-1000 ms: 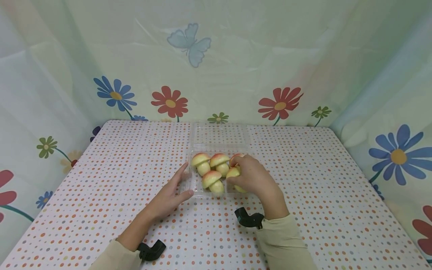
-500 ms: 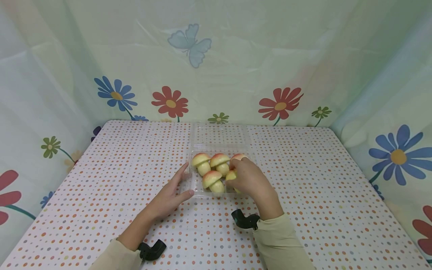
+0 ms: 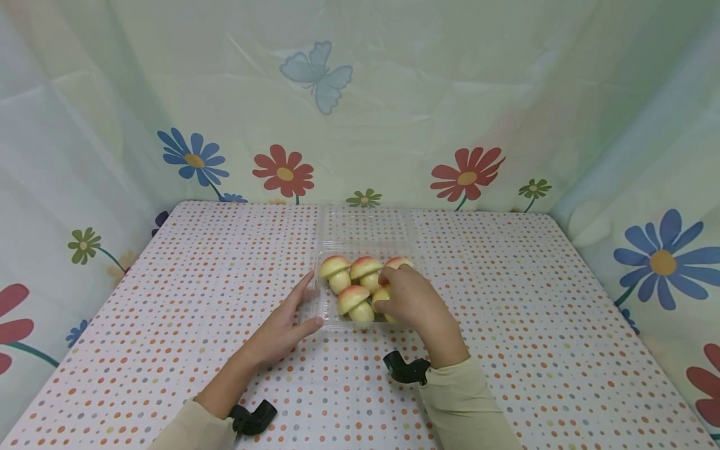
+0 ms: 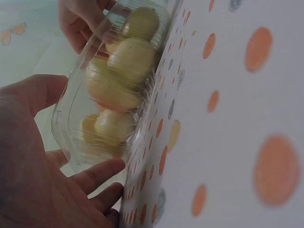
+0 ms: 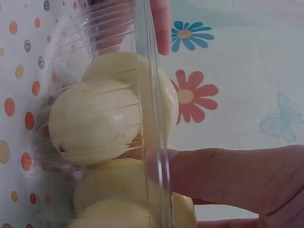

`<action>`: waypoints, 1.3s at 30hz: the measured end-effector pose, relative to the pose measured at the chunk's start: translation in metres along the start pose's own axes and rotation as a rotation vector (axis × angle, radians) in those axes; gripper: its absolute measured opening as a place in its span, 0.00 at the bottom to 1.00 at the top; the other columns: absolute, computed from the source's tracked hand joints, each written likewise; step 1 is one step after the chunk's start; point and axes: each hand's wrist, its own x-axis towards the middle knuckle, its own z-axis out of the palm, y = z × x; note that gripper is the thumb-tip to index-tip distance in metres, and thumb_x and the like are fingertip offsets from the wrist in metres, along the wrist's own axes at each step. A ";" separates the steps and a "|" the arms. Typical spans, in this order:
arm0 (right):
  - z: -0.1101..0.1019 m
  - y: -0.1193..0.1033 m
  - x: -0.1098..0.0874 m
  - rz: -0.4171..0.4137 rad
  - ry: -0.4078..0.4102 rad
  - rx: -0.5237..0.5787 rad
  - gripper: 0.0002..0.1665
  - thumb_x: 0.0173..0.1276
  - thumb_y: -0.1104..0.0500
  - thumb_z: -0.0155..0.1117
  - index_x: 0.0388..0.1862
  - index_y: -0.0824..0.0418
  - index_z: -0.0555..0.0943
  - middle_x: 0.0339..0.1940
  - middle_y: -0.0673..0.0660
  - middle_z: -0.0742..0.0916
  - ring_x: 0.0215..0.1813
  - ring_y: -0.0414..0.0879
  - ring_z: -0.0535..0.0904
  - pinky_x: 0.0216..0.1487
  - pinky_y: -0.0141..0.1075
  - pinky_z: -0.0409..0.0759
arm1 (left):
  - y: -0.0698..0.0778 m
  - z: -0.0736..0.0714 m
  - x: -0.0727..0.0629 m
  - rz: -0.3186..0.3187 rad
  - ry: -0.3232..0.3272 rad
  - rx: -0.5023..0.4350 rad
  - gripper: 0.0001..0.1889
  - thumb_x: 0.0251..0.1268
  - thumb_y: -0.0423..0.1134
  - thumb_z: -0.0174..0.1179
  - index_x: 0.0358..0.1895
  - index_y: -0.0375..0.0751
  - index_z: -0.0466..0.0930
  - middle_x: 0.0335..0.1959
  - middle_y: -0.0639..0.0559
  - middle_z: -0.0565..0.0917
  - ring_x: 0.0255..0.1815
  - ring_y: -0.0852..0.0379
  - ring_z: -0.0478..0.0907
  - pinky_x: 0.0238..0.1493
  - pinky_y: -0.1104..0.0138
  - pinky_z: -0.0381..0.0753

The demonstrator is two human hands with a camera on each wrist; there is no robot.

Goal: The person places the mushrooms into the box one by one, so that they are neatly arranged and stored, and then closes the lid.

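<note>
A clear plastic clamshell box (image 3: 343, 325) lies with its lid (image 3: 365, 225) folded back. Inside are several toy mushrooms with red-and-yellow caps: back-left (image 3: 335, 267), back-middle (image 3: 365, 269), back-right (image 3: 397, 260) and front-left (image 3: 354, 303) ones show. My right hand (image 3: 420, 303) reaches over the right side and grips the front-right mushroom (image 3: 380, 296), mostly hidden by the fingers. In the right wrist view its thumb (image 5: 209, 178) crosses the box rim onto that mushroom (image 5: 111, 185). My left hand (image 3: 275, 334) rests, fingers spread, along the box's left side; its fingertips (image 4: 111, 167) lie by the wall.
A white dotted cloth (image 3: 225, 250) covers the table. Flower-printed curtains (image 3: 388, 112) stand behind and at both sides. Black wrist-camera mounts (image 3: 254, 417) stick out from both sleeves.
My right hand has shifted slightly left, and the front-right mushroom has moved left with it, closer to the front-left one. The left hand and box have stayed in place.
</note>
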 end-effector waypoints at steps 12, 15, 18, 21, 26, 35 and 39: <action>-0.003 0.002 -0.002 -0.001 -0.002 0.012 0.25 0.60 0.57 0.76 0.54 0.63 0.82 0.46 0.60 0.83 0.43 0.51 0.78 0.47 0.47 0.80 | -0.001 0.000 0.000 0.008 0.001 0.003 0.46 0.75 0.48 0.59 0.86 0.62 0.38 0.81 0.38 0.62 0.84 0.36 0.54 0.79 0.36 0.53; -0.004 0.003 -0.003 -0.007 -0.005 0.021 0.26 0.61 0.57 0.75 0.57 0.63 0.82 0.50 0.60 0.85 0.48 0.53 0.79 0.51 0.49 0.81 | -0.001 0.000 0.000 0.009 -0.001 0.001 0.46 0.75 0.49 0.59 0.86 0.62 0.38 0.81 0.37 0.62 0.83 0.36 0.54 0.79 0.36 0.52; -0.006 0.005 -0.004 -0.025 -0.012 0.027 0.26 0.62 0.58 0.74 0.58 0.63 0.81 0.51 0.60 0.86 0.50 0.53 0.80 0.53 0.50 0.81 | -0.001 0.000 0.000 0.012 0.000 0.000 0.46 0.74 0.49 0.59 0.86 0.61 0.38 0.81 0.38 0.63 0.84 0.36 0.54 0.79 0.36 0.52; -0.008 0.006 -0.004 -0.037 -0.023 0.033 0.25 0.63 0.58 0.73 0.58 0.64 0.81 0.50 0.60 0.86 0.50 0.54 0.79 0.52 0.50 0.81 | -0.001 0.000 0.001 0.014 0.002 -0.002 0.46 0.74 0.48 0.59 0.86 0.60 0.38 0.81 0.37 0.63 0.84 0.36 0.54 0.80 0.36 0.51; -0.010 0.007 -0.006 -0.046 -0.033 0.059 0.25 0.62 0.58 0.73 0.58 0.64 0.81 0.51 0.60 0.86 0.50 0.53 0.79 0.54 0.51 0.80 | -0.001 0.000 0.001 0.006 0.003 -0.008 0.46 0.74 0.47 0.59 0.86 0.60 0.39 0.80 0.37 0.63 0.84 0.36 0.53 0.79 0.35 0.51; -0.015 0.010 -0.007 -0.070 -0.022 0.104 0.23 0.67 0.55 0.72 0.57 0.64 0.82 0.56 0.63 0.85 0.51 0.55 0.81 0.54 0.52 0.80 | -0.001 0.000 0.000 0.000 0.004 -0.002 0.46 0.74 0.48 0.60 0.86 0.61 0.39 0.80 0.38 0.64 0.83 0.36 0.54 0.79 0.35 0.52; -0.020 0.013 -0.007 -0.049 -0.004 0.132 0.24 0.71 0.53 0.70 0.61 0.63 0.81 0.59 0.66 0.85 0.60 0.62 0.81 0.58 0.56 0.80 | -0.001 0.000 0.000 0.005 0.007 -0.001 0.46 0.74 0.48 0.60 0.86 0.61 0.39 0.80 0.38 0.64 0.83 0.36 0.55 0.79 0.35 0.53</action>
